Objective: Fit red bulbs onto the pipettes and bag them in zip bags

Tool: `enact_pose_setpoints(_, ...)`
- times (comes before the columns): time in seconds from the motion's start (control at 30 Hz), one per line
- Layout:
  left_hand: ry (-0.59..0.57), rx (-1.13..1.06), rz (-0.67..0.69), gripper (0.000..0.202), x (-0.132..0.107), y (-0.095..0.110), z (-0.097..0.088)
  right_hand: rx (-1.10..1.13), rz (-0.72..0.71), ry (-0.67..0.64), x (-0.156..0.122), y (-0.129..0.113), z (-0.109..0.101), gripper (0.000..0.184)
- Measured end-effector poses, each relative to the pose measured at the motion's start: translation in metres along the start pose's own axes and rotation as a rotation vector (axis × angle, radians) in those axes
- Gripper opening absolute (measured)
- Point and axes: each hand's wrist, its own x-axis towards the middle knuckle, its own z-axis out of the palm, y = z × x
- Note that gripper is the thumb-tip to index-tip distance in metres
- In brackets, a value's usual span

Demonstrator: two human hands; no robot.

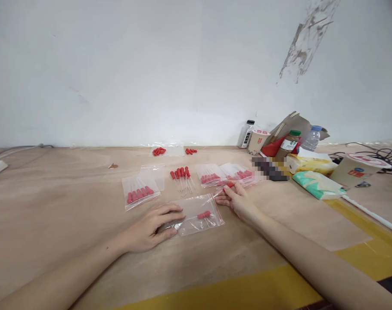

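A clear zip-lock bag (pixel 189 224) lies flat in front of me, with one red-bulbed dropper (pixel 203 215) inside it. Over the bag's left end rests my left hand (pixel 154 226), fingers stretched and thumb apart, pressing on the plastic. At the bag's right, red-edged mouth, my right hand (pixel 236 202) pinches another dropper (pixel 228 185) by its red bulb. Its thin clear stem points left toward the bag's opening; whether the tip is inside I cannot tell. Just beyond the bag, several loose droppers (pixel 181 173) lie with bulbs away from me.
Filled bags lie at left (pixel 139 193) and right (pixel 210 176). Red bulbs (pixel 159 151) sit on plastic near the wall. At right are a paper cup (pixel 258 142), bottles (pixel 289 144), tissue packs (pixel 317 184), a large cup (pixel 357 170) and cables (pixel 385 157).
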Motion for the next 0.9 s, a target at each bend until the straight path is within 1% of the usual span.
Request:
enact_pose_setpoints(0.1,0.018,0.001,-0.014,0.044,-0.001,0.001,0.001,-0.072,0.028,-0.120,-0.006,-0.001,-0.004,0.034)
enact_pose_setpoints(0.17,0.033,-0.004,-0.015,0.048,-0.001,0.001,0.001,-0.171,0.043,-0.200,-0.009,-0.004,-0.010,0.035)
enact_pose_setpoints(0.23,0.047,-0.009,-0.004,0.049,-0.001,0.001,0.001,-0.222,0.044,-0.241,-0.010,-0.007,-0.015,0.039)
enact_pose_setpoints(0.33,0.057,-0.012,0.000,0.049,0.000,0.002,0.000,-0.250,0.027,-0.239,-0.009,-0.009,-0.017,0.044)
enact_pose_setpoints(0.5,0.068,-0.011,0.008,0.048,0.000,0.002,-0.001,-0.435,0.013,-0.302,-0.007,-0.006,-0.012,0.037)
enact_pose_setpoints(0.7,0.052,-0.005,-0.004,0.049,0.001,0.002,0.000,-0.540,-0.189,-0.287,-0.004,0.002,0.001,0.026)
enact_pose_setpoints(0.77,0.059,-0.005,-0.002,0.049,0.001,0.002,0.000,-0.538,-0.179,-0.295,-0.004,0.004,0.005,0.026)
enact_pose_setpoints(0.9,0.068,-0.001,0.005,0.049,0.001,0.002,0.000,-0.546,-0.050,-0.344,-0.007,0.003,0.004,0.030)
